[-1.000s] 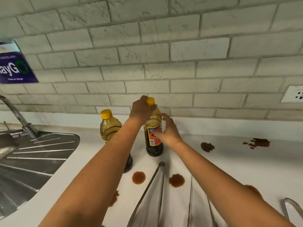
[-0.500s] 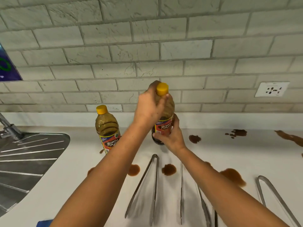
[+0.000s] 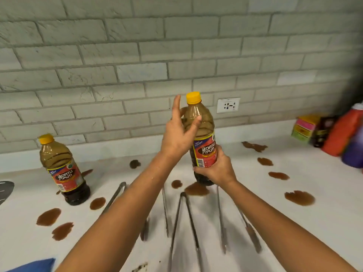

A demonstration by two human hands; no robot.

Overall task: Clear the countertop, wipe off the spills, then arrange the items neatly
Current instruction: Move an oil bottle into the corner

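We grip the soy sauce bottle (image 3: 202, 140) low with the right hand (image 3: 216, 169); the left hand (image 3: 179, 134), fingers spread, steadies its shoulder. Keep it upright clear of the surface (image 3: 324, 222).

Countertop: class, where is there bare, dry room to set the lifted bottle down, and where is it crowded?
Likely free: the white countertop at right, past the big spill, and the strip along the wall between the standing bottle and the left hand. Crowded: the middle, with tongs and puddles below the held bottle.
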